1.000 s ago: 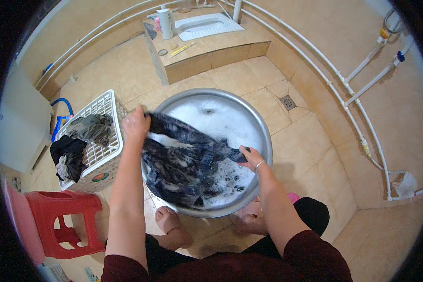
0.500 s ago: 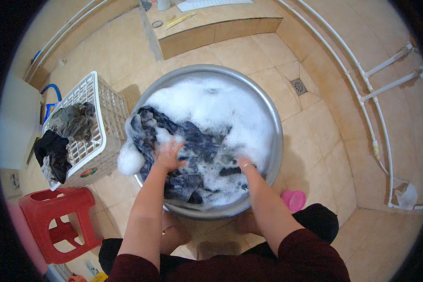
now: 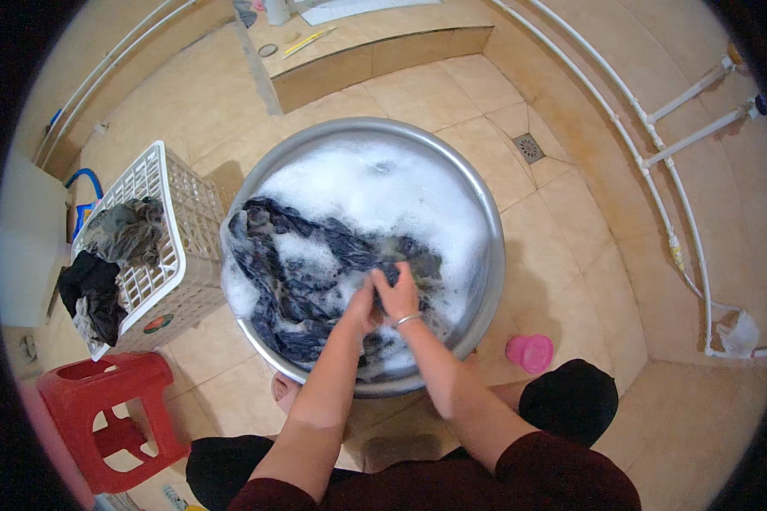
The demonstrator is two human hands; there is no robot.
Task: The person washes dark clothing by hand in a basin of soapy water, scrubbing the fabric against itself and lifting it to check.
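A wide metal basin (image 3: 491, 213) holds foamy water and a soaked dark garment (image 3: 311, 285), which lies bunched across its left and middle. My left hand (image 3: 363, 305) and my right hand (image 3: 400, 296) are close together over the middle of the basin. Dark wet cloth shows at their fingertips, and both hands look closed on it. The left fingers are slightly blurred and partly hidden. A bracelet circles my right wrist. White suds (image 3: 366, 183) cover much of the water on the far and right sides.
A white plastic basket (image 3: 172, 247) with dark and grey clothes (image 3: 128, 234) on it tilts at the left. Nearer stands a red stool (image 3: 111, 417). A pink cup (image 3: 530, 353) is right of the basin. Beyond are a tiled step (image 3: 375, 61), floor drain (image 3: 527, 148) and white pipes (image 3: 656, 170).
My hands have come together at the middle; the left moved right and the right moved left. The left hand's spread fingers have closed. The garment has shifted, and the view has moved slightly.
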